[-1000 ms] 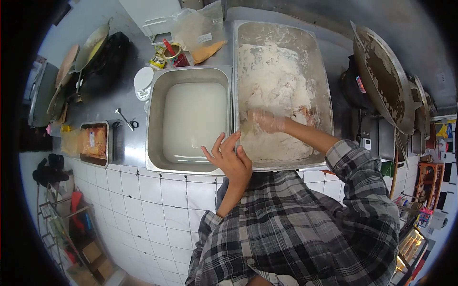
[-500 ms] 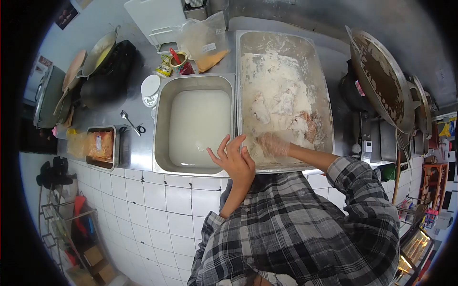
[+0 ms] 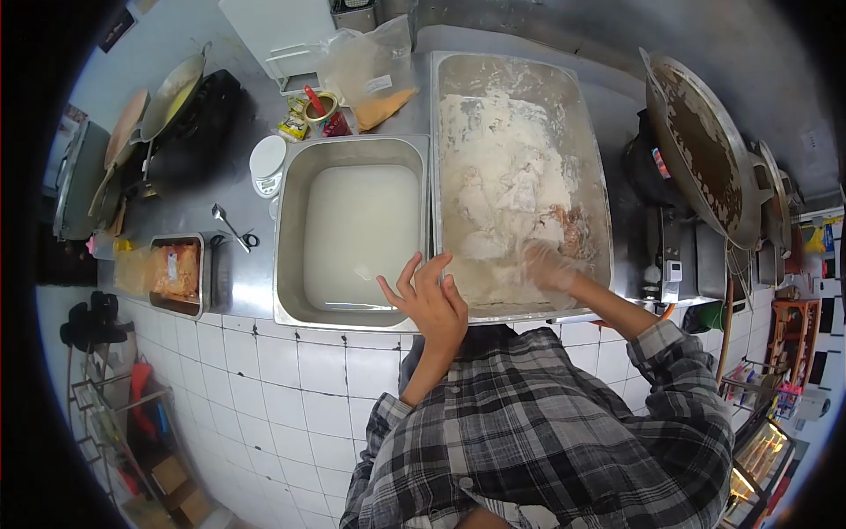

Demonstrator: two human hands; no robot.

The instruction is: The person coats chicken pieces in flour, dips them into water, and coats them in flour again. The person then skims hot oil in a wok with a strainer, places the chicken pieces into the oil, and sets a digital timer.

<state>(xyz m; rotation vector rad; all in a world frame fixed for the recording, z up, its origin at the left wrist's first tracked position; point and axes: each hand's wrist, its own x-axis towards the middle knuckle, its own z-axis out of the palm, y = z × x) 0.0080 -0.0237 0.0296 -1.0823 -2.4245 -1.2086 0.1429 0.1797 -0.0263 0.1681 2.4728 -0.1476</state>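
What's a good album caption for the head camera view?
Right hand in a powder-dusted tray, left hand open near a basin of cloudy liquid.

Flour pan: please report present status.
Right hand low in flour pan, blurred. Left hand open, near rim. Meat floury, partly reddish. Liquid pan close on left.

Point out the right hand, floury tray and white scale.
Right hand (image 3: 548, 267), head view: middle of the hand.
Floury tray (image 3: 565, 99), head view: inner wall, far right corner.
White scale (image 3: 267, 157), head view: round top plate.
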